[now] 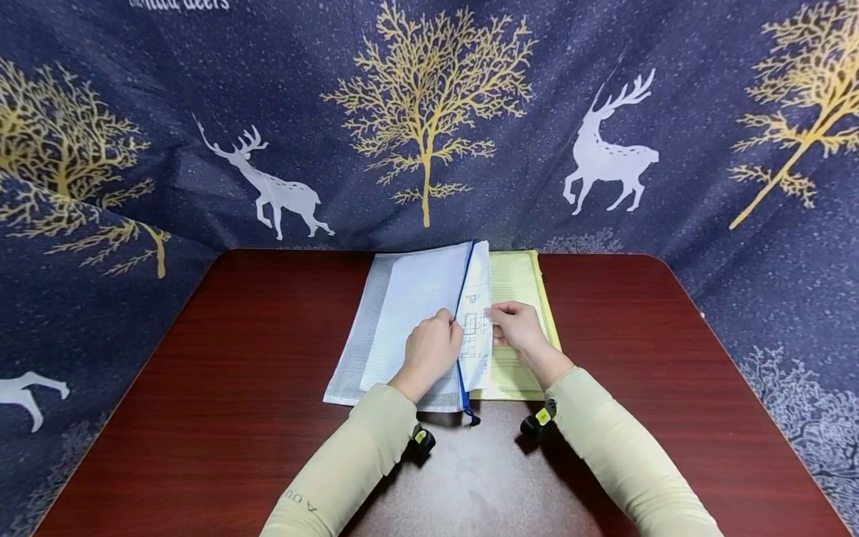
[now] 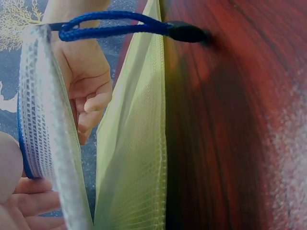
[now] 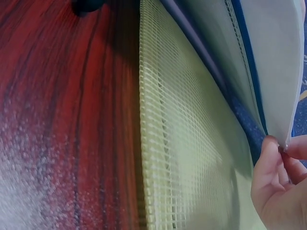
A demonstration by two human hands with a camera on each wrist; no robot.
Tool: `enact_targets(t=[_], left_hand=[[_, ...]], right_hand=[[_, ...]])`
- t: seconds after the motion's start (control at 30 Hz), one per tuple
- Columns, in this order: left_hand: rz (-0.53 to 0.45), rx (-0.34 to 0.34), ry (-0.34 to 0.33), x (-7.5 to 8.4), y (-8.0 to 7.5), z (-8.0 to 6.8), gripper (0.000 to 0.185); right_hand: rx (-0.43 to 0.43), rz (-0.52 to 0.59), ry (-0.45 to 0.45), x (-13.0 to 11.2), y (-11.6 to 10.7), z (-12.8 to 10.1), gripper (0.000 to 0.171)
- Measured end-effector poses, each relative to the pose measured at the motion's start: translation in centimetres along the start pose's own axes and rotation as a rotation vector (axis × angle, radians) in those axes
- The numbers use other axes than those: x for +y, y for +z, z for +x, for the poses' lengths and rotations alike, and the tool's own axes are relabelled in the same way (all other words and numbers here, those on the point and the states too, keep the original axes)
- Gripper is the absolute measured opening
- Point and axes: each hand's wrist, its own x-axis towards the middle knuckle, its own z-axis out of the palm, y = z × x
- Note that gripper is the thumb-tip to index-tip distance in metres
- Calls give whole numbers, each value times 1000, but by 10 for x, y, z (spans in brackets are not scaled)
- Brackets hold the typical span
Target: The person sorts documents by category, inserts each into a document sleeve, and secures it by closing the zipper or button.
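Fingers [image 3: 278, 158] of the right hand [image 1: 518, 328] pinch a printed sheet [image 1: 475, 328] at the mouth of a white mesh pouch [image 1: 376, 321], whose blue-zippered edge the left hand [image 1: 432, 350] grips. Pouch overlaps a yellow mesh pouch [image 1: 520, 280] mid-surface [image 1: 221, 388]. Backdrop lettering is cut off and the sleeve print too small to read.

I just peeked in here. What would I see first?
Two hands meet mid-table: the left hand holds a white mesh pouch with a blue zip, and the right hand pinches a printed paper at its mouth. A yellow pouch lies underneath. Behind hangs a dark blue cloth with golden trees and white deer.
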Motion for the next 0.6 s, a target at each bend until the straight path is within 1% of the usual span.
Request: enact_targets(t=[0.3, 0.6], left_hand=[[-10, -4, 0, 0, 0, 0, 19], [-28, 8, 22, -2, 1, -1, 18]], right_hand=[[8, -27, -19, 2, 5, 2, 28], [-2, -30, -17, 0, 10, -1, 26]])
